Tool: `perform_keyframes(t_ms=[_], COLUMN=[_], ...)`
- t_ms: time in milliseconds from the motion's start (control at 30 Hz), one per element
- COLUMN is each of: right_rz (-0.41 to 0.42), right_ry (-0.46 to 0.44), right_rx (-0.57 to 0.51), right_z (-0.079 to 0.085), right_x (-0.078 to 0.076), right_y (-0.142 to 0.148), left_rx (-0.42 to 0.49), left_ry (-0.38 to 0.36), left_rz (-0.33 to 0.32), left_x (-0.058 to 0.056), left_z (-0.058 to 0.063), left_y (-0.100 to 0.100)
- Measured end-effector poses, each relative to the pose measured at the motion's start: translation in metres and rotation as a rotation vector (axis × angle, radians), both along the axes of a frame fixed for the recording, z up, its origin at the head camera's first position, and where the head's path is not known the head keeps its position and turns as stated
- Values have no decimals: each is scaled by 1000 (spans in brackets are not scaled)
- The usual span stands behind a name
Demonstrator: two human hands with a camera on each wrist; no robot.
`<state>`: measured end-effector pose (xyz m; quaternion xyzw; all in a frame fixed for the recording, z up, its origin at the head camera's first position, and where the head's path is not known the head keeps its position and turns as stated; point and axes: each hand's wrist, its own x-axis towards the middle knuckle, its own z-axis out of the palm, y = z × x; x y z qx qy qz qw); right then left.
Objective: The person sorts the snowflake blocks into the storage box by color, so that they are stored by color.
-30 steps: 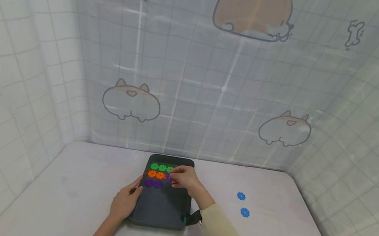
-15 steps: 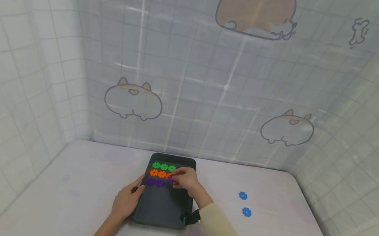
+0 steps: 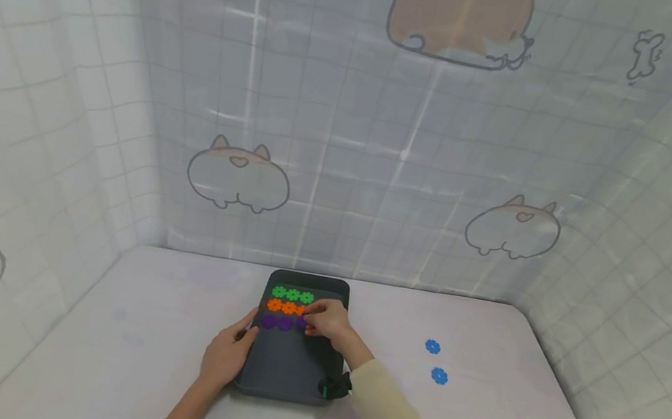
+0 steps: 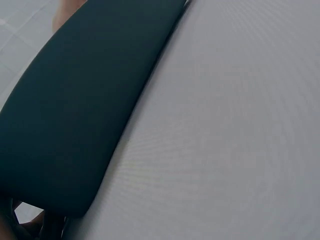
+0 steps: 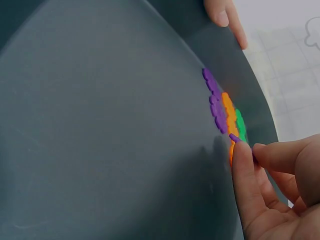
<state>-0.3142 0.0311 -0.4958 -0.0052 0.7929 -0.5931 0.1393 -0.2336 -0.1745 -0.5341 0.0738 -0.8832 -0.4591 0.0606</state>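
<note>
Nearest the viewer, the tray's left rim is gripped by the left hand (image 3: 226, 356), with the thumb over the edge and the fingers outside; the dark tray (image 3: 285, 371) lies on the tabletop (image 3: 156, 328). Over the tray's right half, a purple flower piece (image 5: 234, 137) is pinched between thumb and forefinger of the right hand (image 3: 330, 321), at the right end of a row where two purple pieces (image 3: 286, 323) are already laid. Beyond these, three orange pieces (image 3: 290, 308) and then three green pieces (image 3: 293, 294) are lined up; two blue pieces (image 3: 439, 376) are seen off the tray, to the right. The patterned curtain (image 3: 366, 111) stands at the back. For good placing, the pinched piece should be levelled, matched to its neighbours' spacing and freed gently, so that the orange row is not nudged (the fingers are close to it); the tray is best held firm meanwhile. By the right wrist view, the piece is shown edge-on with a gap to its neighbour, unclear from the head; contact with the tray floor cannot be judged. The blue pieces are shown only from the head; in the left wrist view, only the tray's outer side is usefully shown.
</note>
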Motion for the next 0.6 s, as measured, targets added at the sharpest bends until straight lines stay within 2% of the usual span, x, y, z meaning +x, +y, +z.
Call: perform_keyframes(t_ms=[600], right_rz=[-23], right_ry=[-29], right_rx=[7], right_z=[-5], right_x=[-2], right_y=[-5], left_rx=[-1], left_ry=[2], left_rz=[-17], left_x=[-6], left_z=[3], left_y=[-3])
